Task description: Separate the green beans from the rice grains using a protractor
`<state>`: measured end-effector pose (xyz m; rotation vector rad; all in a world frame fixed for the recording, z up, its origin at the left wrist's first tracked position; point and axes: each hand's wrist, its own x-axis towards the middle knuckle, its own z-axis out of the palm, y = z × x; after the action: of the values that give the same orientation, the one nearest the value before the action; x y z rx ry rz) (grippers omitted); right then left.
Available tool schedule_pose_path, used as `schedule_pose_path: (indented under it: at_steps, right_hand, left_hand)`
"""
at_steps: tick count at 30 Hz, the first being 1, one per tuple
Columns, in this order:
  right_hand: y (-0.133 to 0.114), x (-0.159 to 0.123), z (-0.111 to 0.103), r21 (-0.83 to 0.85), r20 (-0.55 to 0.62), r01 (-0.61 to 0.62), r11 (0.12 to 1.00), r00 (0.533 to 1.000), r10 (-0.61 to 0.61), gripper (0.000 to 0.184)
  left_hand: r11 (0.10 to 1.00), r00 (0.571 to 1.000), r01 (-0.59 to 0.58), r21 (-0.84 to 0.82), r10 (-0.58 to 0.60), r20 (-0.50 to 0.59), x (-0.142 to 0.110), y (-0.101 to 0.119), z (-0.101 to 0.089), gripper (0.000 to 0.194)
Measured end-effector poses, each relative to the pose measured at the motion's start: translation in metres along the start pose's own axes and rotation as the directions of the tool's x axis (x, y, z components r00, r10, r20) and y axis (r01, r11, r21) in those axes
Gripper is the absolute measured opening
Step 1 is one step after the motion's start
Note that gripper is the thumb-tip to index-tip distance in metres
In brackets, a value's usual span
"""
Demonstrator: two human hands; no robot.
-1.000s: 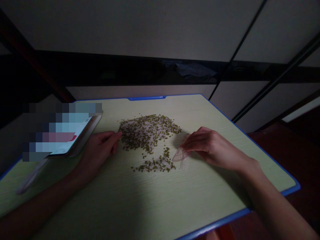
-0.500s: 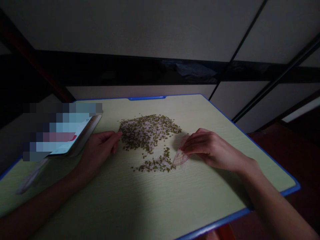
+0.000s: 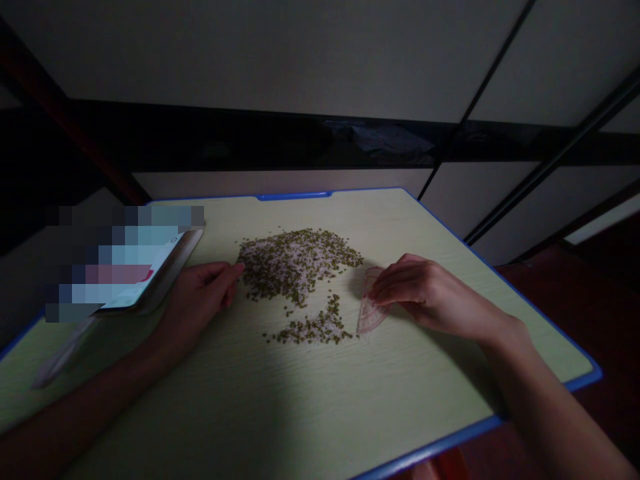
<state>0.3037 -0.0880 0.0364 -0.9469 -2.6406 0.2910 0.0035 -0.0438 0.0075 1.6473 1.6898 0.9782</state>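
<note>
My right hand (image 3: 417, 290) grips a clear protractor (image 3: 371, 312) with reddish markings, its edge standing on the table just right of the grains. A large heap of mixed green beans and white rice-like grains (image 3: 300, 260) covers the middle of the table. In front of it lies a smaller pile of the same mix (image 3: 315, 328). My left hand (image 3: 210, 288) rests at the left edge of the heap with its fingers curled together. Whether anything is inside those fingers is hidden.
The pale table (image 3: 310, 407) has a blue rim. At its left stands a device with a lit screen (image 3: 155, 277), partly blurred out, on a stand or case. Behind the table rise pale cabinet panels (image 3: 280, 53) with a dark band.
My right hand has moved slightly right with the protractor, leaving a small gap beside the smaller pile. My left hand and both piles look the same.
</note>
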Motion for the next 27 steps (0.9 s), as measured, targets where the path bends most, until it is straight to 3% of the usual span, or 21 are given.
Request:
schedule_pose_path:
  at_steps: [15,27]
  right_hand:
    - [-0.0047,0.0013,-0.0013,0.099,0.005,0.020,0.995,1.000,-0.020,0.029]
    - [-0.0039,0.0015,0.0013,-0.028,0.008,-0.031,0.999,0.999,0.031,0.030]
  left_hand:
    - [1.000,1.000,0.020,0.007,-0.020,0.007,-0.0005,0.0017,0.0002,0.040]
    - [1.000,1.000,0.012,0.005,-0.012,0.007,-0.0022,0.0026,-0.0008,0.040]
